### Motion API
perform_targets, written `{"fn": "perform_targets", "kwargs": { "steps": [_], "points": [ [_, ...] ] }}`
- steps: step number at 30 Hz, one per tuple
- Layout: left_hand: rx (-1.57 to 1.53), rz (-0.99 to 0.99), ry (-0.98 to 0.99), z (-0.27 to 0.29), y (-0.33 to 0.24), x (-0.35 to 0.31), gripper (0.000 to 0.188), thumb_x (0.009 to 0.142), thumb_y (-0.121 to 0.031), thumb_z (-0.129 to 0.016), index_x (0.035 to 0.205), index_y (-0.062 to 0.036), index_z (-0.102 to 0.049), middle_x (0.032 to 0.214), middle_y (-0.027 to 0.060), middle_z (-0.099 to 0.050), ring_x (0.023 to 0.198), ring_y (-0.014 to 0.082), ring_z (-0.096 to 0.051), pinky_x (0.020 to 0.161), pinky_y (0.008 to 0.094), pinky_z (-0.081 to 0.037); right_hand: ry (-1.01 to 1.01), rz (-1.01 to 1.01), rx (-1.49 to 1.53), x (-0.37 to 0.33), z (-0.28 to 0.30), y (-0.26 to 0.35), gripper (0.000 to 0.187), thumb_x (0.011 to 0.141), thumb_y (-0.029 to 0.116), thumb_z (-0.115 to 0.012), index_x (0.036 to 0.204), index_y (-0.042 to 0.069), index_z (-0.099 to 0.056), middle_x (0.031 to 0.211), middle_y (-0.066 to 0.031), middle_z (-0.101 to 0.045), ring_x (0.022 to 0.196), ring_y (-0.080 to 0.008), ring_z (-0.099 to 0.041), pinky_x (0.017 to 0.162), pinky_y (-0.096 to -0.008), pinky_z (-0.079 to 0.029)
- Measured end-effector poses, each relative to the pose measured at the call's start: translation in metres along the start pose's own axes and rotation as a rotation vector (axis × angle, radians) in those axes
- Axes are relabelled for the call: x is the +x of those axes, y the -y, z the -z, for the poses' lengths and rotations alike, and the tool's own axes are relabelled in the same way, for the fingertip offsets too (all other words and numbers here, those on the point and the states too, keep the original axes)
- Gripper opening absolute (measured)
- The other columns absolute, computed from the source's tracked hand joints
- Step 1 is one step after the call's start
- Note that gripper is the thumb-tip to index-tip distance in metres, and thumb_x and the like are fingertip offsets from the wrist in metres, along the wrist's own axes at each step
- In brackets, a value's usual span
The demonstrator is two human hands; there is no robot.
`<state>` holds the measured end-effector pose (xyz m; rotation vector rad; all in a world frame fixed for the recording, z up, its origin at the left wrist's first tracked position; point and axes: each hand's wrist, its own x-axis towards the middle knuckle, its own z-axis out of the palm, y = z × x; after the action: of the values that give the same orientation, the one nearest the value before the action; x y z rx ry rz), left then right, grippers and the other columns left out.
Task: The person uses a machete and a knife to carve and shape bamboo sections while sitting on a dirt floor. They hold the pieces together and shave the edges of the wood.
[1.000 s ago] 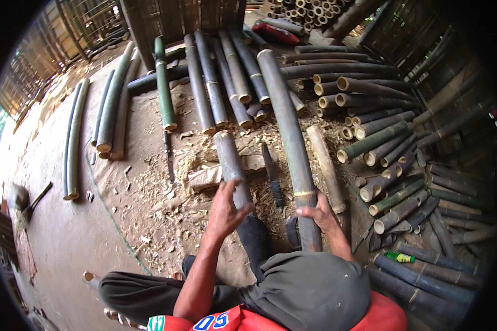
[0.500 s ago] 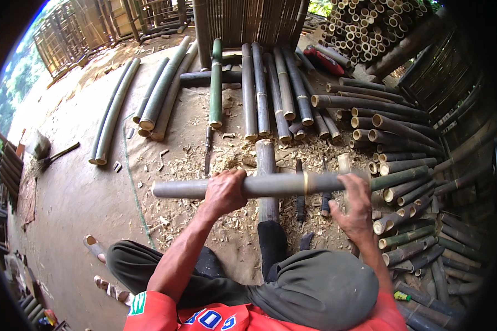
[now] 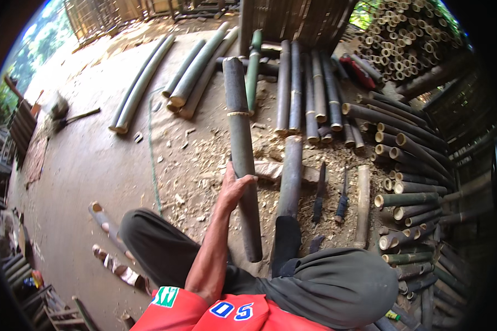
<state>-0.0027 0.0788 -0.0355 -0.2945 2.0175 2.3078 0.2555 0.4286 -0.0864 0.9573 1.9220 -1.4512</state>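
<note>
Left of the log [image 3: 291,174] at my foot [image 3: 286,243], I am gripping a bamboo pole [image 3: 239,135], left hand [image 3: 234,190] clasped round it, right hand out of view, ends seemingly already cut, pole not yet set down.

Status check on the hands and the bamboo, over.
Left hand gripping long grey-green bamboo tube. Right hand out of view. Two dark-handled metal knives lie apart, to its right.
</note>
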Motion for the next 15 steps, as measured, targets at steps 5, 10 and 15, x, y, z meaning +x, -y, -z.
{"fn": "perform_targets", "kwargs": {
  "steps": [5,10,15],
  "points": [
    [0.122,0.075,-0.179,0.009,0.008,-0.001,0.065,0.063,-0.012,-0.093,0.116,-0.0018,-0.058,0.096,0.0077,-0.067,0.08,0.019,-0.068,0.072,0.0361,-0.059,0.024,-0.038,0.018,-0.005,-0.001,0.0,0.025,0.094,0.011,-0.069,0.117,0.003,-0.067,0.101,-0.0137,-0.066,0.096,-0.022,-0.065,0.086,-0.0387,-0.052],
    [0.025,0.194,-0.181,0.003,0.003,-0.002,0.055,0.061,-0.011,-0.091,0.105,-0.0031,-0.059,0.088,0.0074,-0.067,0.074,0.0196,-0.067,0.068,0.038,-0.058,0.001,-0.032,0.017,-0.011,0.011,0.004,0.023,0.094,0.012,-0.069,0.115,0.003,-0.068,0.099,-0.0127,-0.066,0.093,-0.0211,-0.064,0.084,-0.0382,-0.053],
    [-0.029,0.11,-0.305,0.022,0.036,0.001,0.057,0.065,-0.013,-0.088,0.113,-0.0002,-0.06,0.092,0.0092,-0.069,0.077,0.0194,-0.068,0.069,0.0371,-0.057,0.049,-0.026,-0.011,-0.004,0.0,0.01,0.021,0.095,0.012,-0.069,0.113,0.002,-0.068,0.096,-0.0118,-0.066,0.09,-0.0202,-0.064,0.082,-0.0377,-0.053]
  ]
}}
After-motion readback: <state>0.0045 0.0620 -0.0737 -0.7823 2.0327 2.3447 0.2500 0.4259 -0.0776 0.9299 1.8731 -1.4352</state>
